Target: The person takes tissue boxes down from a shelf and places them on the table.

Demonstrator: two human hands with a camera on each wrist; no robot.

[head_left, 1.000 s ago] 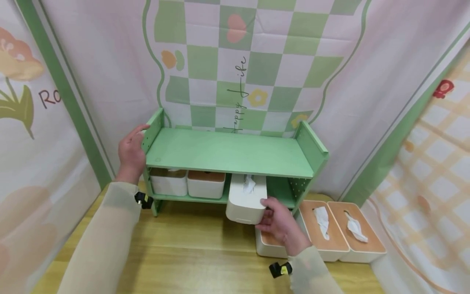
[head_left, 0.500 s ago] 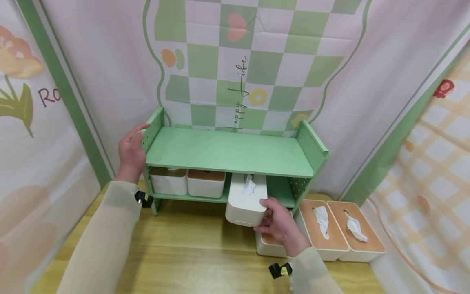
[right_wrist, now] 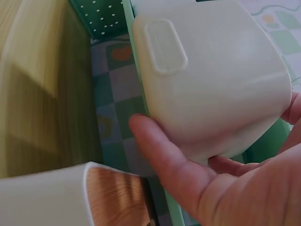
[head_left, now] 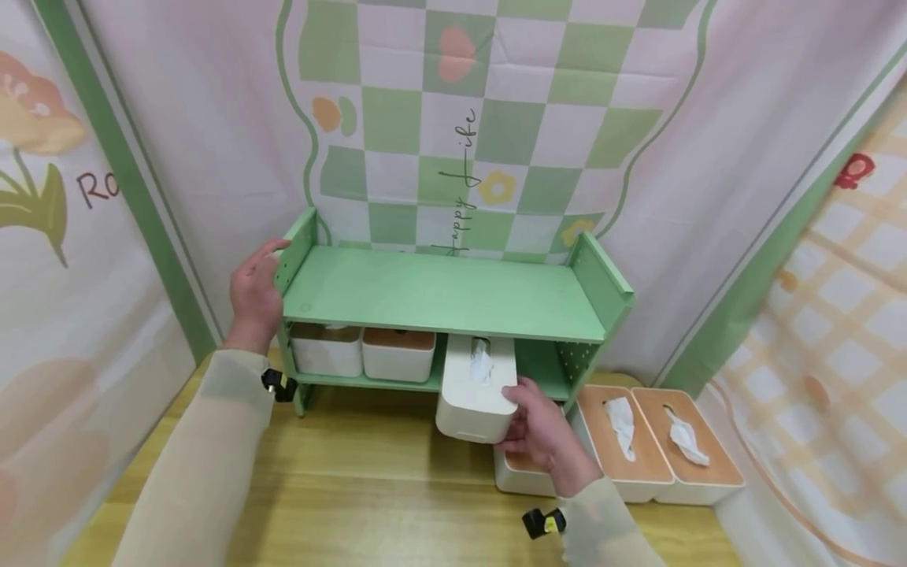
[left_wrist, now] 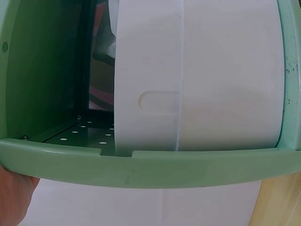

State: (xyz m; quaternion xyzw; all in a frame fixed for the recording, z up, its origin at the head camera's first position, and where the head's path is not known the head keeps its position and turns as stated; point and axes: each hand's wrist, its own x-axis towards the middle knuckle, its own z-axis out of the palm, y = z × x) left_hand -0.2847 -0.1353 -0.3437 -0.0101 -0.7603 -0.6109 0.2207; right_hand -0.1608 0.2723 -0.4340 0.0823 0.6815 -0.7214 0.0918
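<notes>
My right hand [head_left: 542, 431] grips the front right corner of a white tissue box [head_left: 476, 409], thumb near its top edge and fingers underneath. In the right wrist view the box's front [right_wrist: 216, 80] tilts over the shelf edge. Tissue [head_left: 482, 362] pokes from its slot. The box juts out from the lower level of a green two-tier shelf [head_left: 439, 291]. My left hand [head_left: 257, 295] rests against the outside of the shelf's left side panel, partly hidden by it in the left wrist view. Two brown-lidded tissue boxes stand on the lower level, a left one [head_left: 327, 352] and a middle one [head_left: 398, 358].
Right of the shelf, on the wooden table [head_left: 368, 488], stand two wood-lidded tissue boxes, one nearer [head_left: 623, 441] and one further right [head_left: 690, 445]. Another wood-lidded box [head_left: 520, 476] is partly hidden behind my right hand. Patterned cloth [head_left: 397, 126] hangs behind the shelf.
The white tissue box has shifted slightly forward, out of the shelf toward me, with my right hand still gripping it. My left hand stays at the side panel.
</notes>
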